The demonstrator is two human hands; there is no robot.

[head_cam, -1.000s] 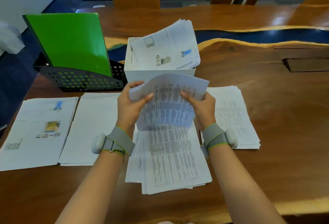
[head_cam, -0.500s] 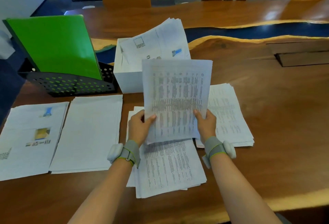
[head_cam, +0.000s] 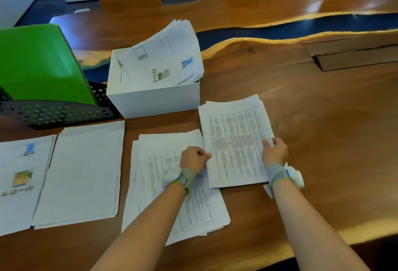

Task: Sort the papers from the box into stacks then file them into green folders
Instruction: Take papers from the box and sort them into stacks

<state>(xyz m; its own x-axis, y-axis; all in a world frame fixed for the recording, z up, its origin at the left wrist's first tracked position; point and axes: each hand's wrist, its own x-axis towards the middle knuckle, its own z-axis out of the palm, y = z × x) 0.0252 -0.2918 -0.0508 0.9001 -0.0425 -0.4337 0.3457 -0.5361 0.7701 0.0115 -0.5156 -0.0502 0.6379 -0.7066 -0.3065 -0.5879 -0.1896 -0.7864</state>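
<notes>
both hands pinch the printed sheet (head_cam: 235, 141), left hand (head_cam: 193, 159) at its nine o'clock edge, right hand (head_cam: 275, 152) at three; long axis runs roughly eleven to five, dense columned text, seemingly atop the right stack.

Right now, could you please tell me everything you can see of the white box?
The white box is a plain, open-topped, matte container, seemingly card, upright on the wooden table behind the sorted stacks. Printed papers fill it, leaning back and fanning out over its right rim. The black mesh rack holding green folders stands immediately left; neither hand touches it.
</notes>
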